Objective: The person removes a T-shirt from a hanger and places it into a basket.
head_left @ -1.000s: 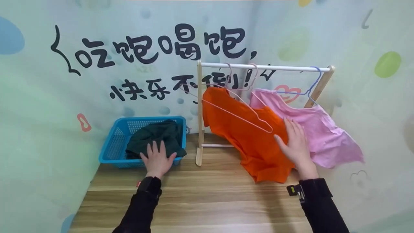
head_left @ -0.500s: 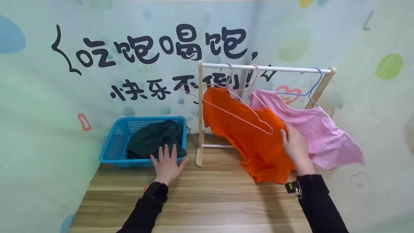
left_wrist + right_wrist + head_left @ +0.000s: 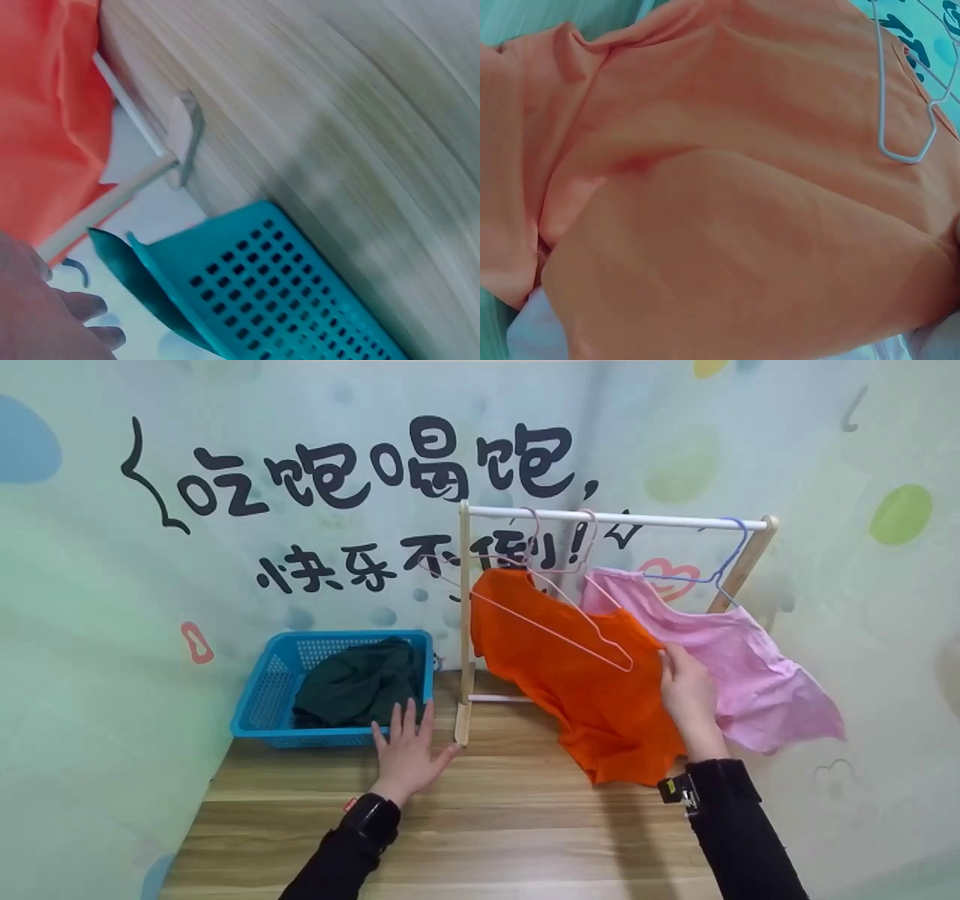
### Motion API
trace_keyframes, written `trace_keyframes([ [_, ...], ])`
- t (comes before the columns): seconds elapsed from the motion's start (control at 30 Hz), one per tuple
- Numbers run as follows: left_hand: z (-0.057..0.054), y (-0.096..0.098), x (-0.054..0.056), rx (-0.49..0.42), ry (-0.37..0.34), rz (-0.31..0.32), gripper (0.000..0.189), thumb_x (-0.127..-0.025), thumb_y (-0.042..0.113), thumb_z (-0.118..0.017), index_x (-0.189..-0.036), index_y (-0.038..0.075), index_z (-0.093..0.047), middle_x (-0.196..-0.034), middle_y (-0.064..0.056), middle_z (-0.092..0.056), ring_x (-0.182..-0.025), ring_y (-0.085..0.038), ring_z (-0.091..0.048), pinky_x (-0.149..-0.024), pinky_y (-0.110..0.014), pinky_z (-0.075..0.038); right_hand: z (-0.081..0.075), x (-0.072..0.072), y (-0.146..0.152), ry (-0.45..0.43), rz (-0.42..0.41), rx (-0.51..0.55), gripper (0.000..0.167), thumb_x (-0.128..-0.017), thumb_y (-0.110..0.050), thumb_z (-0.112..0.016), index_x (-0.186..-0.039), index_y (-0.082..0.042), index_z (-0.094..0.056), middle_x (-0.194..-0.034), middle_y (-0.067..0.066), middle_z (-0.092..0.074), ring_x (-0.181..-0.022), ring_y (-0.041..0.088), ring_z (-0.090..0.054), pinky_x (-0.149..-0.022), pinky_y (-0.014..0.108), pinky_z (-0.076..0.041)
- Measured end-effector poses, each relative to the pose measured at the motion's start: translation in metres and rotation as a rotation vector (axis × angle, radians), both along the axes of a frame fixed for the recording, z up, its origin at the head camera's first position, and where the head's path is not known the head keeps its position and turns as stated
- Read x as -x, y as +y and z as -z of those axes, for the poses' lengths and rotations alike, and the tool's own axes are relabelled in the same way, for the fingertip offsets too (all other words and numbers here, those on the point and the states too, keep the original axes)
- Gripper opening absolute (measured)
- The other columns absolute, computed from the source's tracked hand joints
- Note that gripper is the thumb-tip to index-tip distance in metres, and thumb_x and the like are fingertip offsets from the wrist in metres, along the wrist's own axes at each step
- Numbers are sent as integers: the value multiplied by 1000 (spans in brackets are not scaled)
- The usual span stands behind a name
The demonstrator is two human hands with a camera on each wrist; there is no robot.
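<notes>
My right hand [image 3: 688,694] pinches the right shoulder edge of an orange T-shirt [image 3: 577,675], which hangs from a pink hanger on the rack [image 3: 615,515]. That shirt fills most of the right wrist view; only a sliver of the hand shows there, at the right border. In front of the shirt hangs a second, bare pink hanger [image 3: 551,628]. My left hand [image 3: 409,754] has its fingers spread, palm down, at the front right corner of a blue basket [image 3: 255,690]. Crumpled dark green cloth [image 3: 352,682] lies in the basket, a corner draped over its rim.
Behind and right of the orange shirt, a pink shirt [image 3: 772,682] hangs on a blue hanger [image 3: 727,562]. The rack's left foot [image 3: 462,726] stands on the wooden table [image 3: 480,825], just right of the basket. A printed cloth wall [image 3: 300,405] closes off the back.
My left hand has moved right and toward me, from over the green cloth to the basket's front corner. My right hand's fingers have closed on the orange T-shirt's edge.
</notes>
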State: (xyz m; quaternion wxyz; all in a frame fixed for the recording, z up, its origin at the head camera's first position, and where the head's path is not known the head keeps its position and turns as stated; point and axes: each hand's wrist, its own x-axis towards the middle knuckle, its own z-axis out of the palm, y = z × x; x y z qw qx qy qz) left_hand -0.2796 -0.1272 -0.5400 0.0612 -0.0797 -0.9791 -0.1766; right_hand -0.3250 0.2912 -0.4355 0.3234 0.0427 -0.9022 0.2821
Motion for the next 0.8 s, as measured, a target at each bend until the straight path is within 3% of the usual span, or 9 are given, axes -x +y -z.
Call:
trace_keyframes([
  [0.13,-3,9,-5,-4,8,41,91,-91,69,-50,-159,16,-22,-162,-20,-17,-148,-43,-7,-109,-71,2,-5,1,-1,42,39,36,15,-101,-13,-57,-99,0,-64,-85,23,-63,-83,46,-60,-72,55,-43],
  [0.47,-14,30,-21,-19,86,147,90,-92,67,-51,-158,12,-25,-162,-20,-15,-148,-43,-9,-109,-71,0,-13,-4,10,141,103,68,19,-101,-16,-56,-104,0,-67,-93,21,-67,-87,45,-61,-72,54,-44],
  [0.6,-13,32,-24,-12,105,166,92,-92,70,-48,-158,13,-22,-162,-20,-16,-147,-43,-10,-109,-72,-3,-7,-12,21,134,108,93,18,-101,-13,-55,-105,1,-66,-93,21,-66,-88,44,-61,-74,54,-44],
  [0.8,-7,28,-27,-36,94,173,92,-92,65,-54,-159,15,-18,-162,-19,-15,-148,-42,-11,-110,-71,-5,17,-26,41,127,98,104,16,-98,-6,-58,-103,7,-66,-93,26,-66,-88,47,-60,-79,56,-44],
])
